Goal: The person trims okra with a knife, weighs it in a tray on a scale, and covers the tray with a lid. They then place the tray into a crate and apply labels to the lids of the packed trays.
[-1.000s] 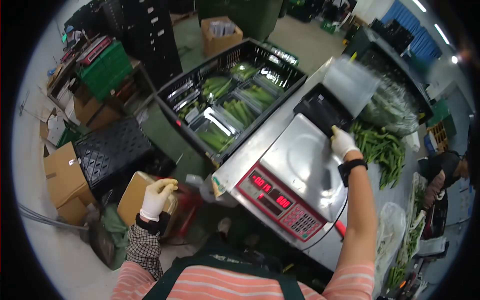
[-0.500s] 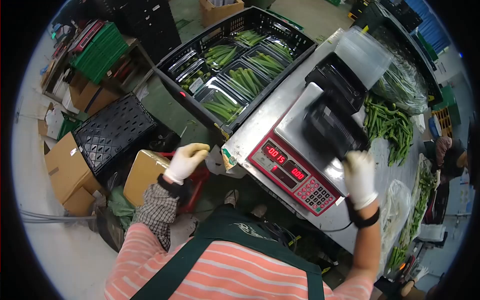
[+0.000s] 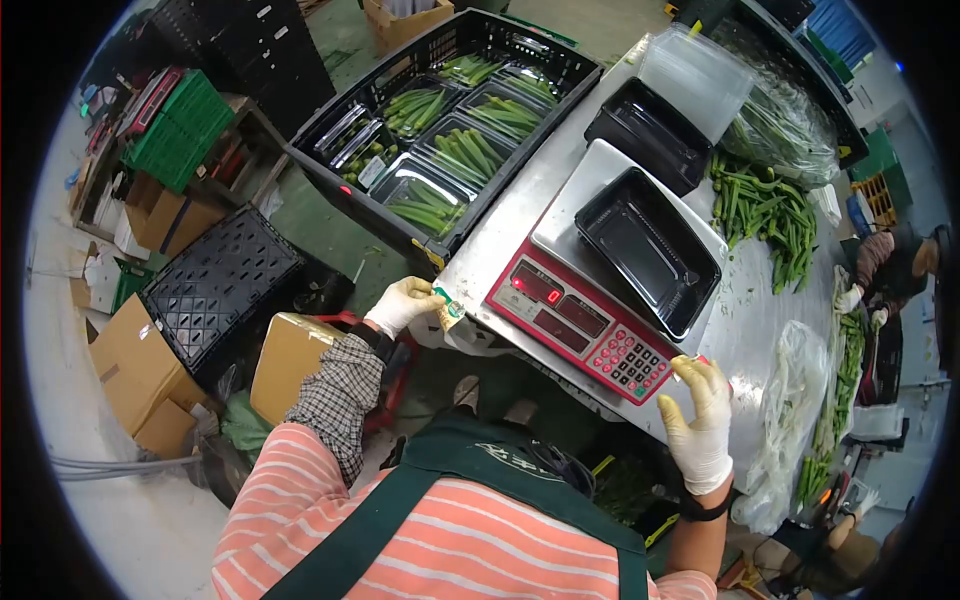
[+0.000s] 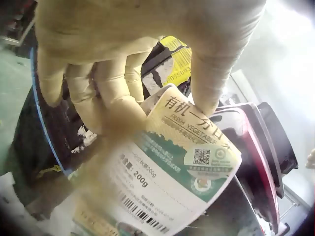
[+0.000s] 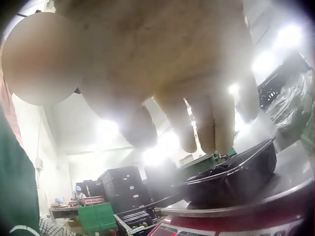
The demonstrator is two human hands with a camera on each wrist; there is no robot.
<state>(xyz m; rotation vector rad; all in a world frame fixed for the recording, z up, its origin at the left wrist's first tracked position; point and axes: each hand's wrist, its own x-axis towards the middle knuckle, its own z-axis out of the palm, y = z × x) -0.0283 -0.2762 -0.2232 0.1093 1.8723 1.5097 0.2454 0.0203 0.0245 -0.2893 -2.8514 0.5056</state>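
At the table's near left corner, my left hand [image 3: 402,303] pinches a printed green-and-white label [image 3: 450,312]. The left wrist view shows the label [image 4: 192,169] between thumb and fingers, with "200g" printed on it. An empty black tray [image 3: 645,255] rests slantwise on the metal plate of a red scale [image 3: 580,325], whose lit display shows 0. My right hand [image 3: 700,430] is beside the scale's near right corner, fingers extended and holding nothing. In the right wrist view, the fingers of the hand [image 5: 197,118] hang above and before the tray's rim.
A black crate [image 3: 375,215] of lidded okra packs stands left of the table. Behind the scale are another black tray [image 3: 650,135] and stacked clear lids [image 3: 700,80]. Loose okra [image 3: 765,220] and a plastic bag [image 3: 790,420] lie on the right. A person [image 3: 885,265] works at the far right.
The black tray has come to rest on the scale, released by my right hand, which moved back toward me. My left hand moved up to the label and took hold. The display went from -0.015 to 0.
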